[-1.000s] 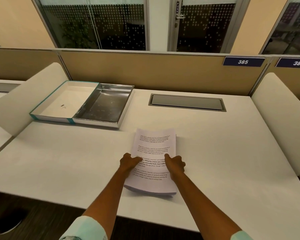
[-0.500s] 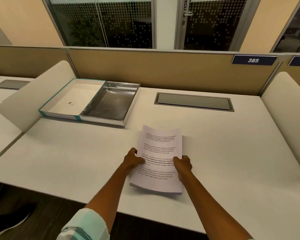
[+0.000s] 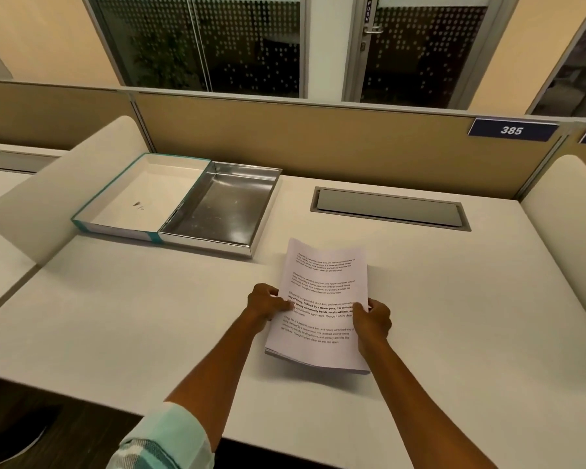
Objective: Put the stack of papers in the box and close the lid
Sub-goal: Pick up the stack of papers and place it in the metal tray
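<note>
A stack of printed white papers (image 3: 323, 282) is held a little above the desk, its near end raised and its far end curling down. My left hand (image 3: 266, 304) grips its left edge and my right hand (image 3: 372, 319) grips its right edge, thumbs on top. At the back left lies the open box: a silver-lined tray (image 3: 222, 211) on the right, joined to its teal-edged white lid (image 3: 142, 194), which lies flat on the left. The box holds nothing.
The white desk (image 3: 115, 316) has a grey cable hatch (image 3: 389, 208) set into it behind the papers. Curved white dividers (image 3: 58, 184) stand at both sides, and a tan partition with the plate 385 (image 3: 511, 130) runs along the back.
Both hands moved from resting on top of the stack to gripping its side edges, and the stack has come up off the desk.
</note>
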